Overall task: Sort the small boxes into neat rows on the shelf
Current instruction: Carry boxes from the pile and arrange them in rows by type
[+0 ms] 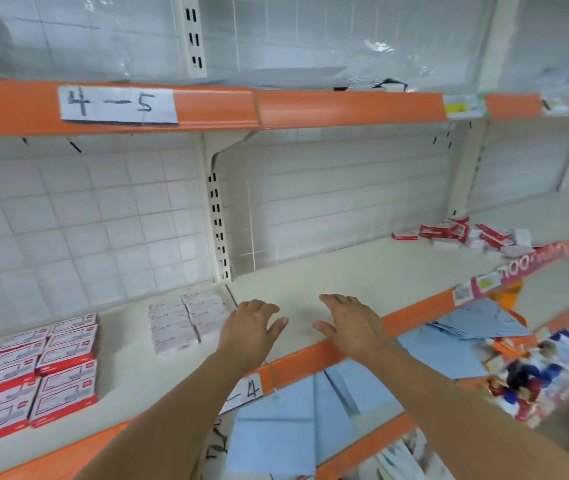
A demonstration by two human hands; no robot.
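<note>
Both hands empty, fingers spread: left hand (248, 329), right hand (352, 325) over bare shelf (362, 271); loose boxes (466, 235) heaped at two o'clock; neat rows (186, 322) at nine; best gather few, square edges against them.

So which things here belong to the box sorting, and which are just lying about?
Job:
- red-and-white boxes, in rows
- pale boxes, in rows
- loose pile of boxes, unsorted
- shelf
- left hand and right hand, both open, holding nothing

Lying about:
- blue sheets on the lower shelf
- 4-5 label
</note>
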